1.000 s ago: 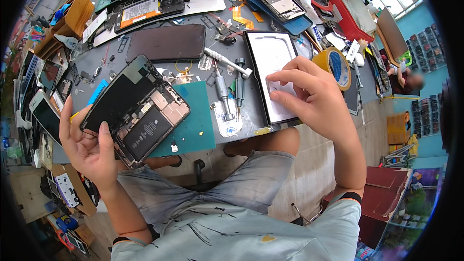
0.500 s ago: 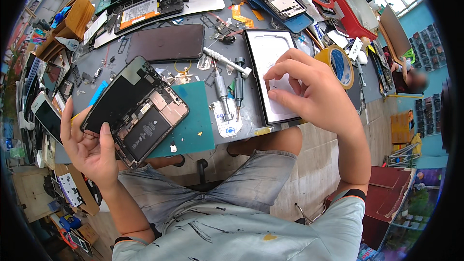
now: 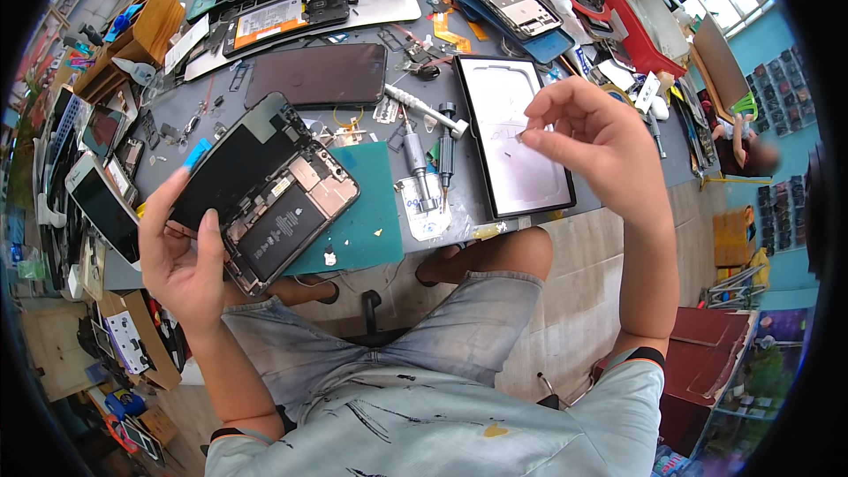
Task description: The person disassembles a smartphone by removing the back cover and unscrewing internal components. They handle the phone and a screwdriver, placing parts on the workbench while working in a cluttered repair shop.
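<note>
The right hand (image 3: 601, 148) has lifted back, baring dark specks (image 3: 508, 155) in the white box (image 3: 534, 190) below; I cannot tell whether it pinches anything. The left hand (image 3: 184, 278) grips the opened phone (image 3: 287, 223).

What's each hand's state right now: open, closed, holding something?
Left hand: holding the opened phone.
Right hand: curled above the white-lined box; can't tell whether it's holding something tiny.

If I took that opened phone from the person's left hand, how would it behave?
The phone may flop, since its screen stands open. It's probably fragile, with its battery exposed. Being flat, it likely won't roll.
</note>
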`<state>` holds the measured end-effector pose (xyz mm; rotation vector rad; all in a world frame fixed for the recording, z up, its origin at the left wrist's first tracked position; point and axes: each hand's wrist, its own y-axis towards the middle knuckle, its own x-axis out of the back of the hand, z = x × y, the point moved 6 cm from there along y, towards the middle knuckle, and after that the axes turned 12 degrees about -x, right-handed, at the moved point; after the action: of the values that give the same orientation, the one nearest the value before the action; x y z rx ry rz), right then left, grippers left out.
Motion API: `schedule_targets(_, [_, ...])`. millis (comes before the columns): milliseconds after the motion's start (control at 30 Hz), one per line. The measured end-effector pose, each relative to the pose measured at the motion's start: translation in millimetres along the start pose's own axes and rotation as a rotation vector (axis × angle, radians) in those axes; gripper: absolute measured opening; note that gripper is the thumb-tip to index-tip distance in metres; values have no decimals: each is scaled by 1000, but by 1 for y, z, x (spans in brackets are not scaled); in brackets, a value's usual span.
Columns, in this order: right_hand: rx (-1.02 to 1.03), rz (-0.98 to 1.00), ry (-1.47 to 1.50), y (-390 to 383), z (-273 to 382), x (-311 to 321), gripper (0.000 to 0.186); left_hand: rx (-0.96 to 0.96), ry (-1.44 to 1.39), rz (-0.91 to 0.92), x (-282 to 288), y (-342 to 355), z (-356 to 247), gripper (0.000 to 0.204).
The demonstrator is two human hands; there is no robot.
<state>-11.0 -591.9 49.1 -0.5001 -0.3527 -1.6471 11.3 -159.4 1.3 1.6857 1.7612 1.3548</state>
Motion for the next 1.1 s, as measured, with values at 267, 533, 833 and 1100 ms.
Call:
schedule_targets(267, [-124,-12,73,-10,21,-6,14,39,14,26,-2,8,-8,28])
schedule_targets(533, [-42,113,141,-12,65,-82,15,21,-2,50,3,9,-5,26])
schedule_targets(833, [125,213,-22,-3,102,-180,15,68,-92,36,-1,4,2,29])
schedule_targets(1100, [165,144,-86,-1,107,-206,13,64,-95,36,-3,3,5,32])
